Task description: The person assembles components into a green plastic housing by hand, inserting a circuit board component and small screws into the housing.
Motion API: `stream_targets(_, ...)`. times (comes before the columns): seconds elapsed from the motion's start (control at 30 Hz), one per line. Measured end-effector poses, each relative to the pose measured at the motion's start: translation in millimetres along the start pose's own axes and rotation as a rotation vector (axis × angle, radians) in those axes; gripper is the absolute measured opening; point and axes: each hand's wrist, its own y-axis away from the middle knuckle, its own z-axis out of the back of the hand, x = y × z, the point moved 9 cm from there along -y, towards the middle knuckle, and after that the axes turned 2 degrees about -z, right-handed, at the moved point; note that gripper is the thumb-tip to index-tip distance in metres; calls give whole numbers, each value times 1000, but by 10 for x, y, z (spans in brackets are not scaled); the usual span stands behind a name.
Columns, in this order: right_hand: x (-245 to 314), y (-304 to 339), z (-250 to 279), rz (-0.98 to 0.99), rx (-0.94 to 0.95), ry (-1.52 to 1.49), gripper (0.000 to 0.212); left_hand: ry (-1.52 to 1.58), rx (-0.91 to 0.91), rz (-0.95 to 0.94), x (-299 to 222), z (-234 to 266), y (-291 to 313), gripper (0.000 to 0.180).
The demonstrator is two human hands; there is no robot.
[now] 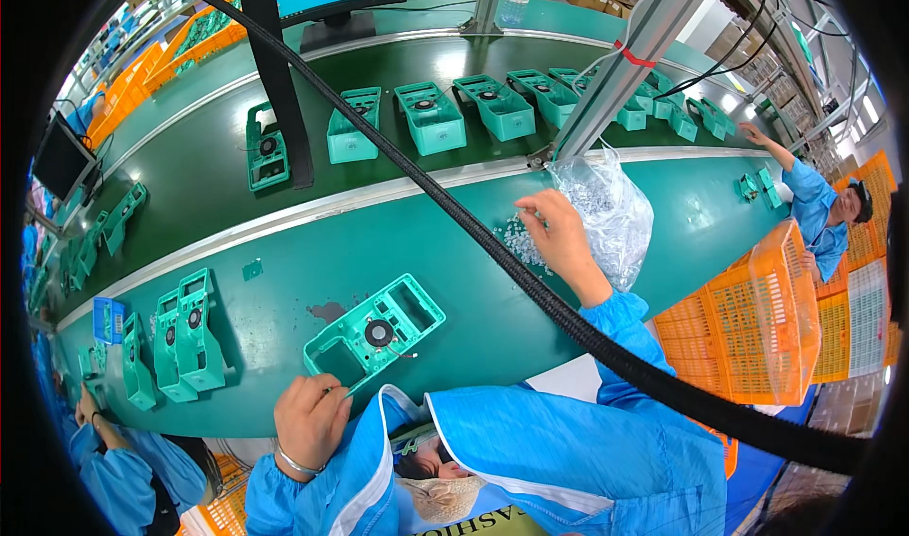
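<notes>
A green plastic housing with a round black speaker-like part and a short thin wire lies on the table in front of me. My left hand pinches its near left corner between thumb and fingers. My right hand is farther off to the right, over a loose pile of small clear pieces. Its thumb and fingertips are drawn together, and whatever is between them is too small to make out. Right beside that hand stands a clear plastic bag full of similar small pieces.
Several green housings stand along a dark conveyor; more stand at left beside a blue box. A metal post and a black cable cross the view. Orange crates and a co-worker are at right.
</notes>
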Motion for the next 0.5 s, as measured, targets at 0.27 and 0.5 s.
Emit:
stream_targets(0.27, 172, 35, -150, 128, 99, 121, 10, -13, 13, -14, -15, -25, -18, 22)
stream_targets(0.5, 148, -41, -317, 153, 157, 217, 8, -24, 15, -16, -19, -58, -13, 24)
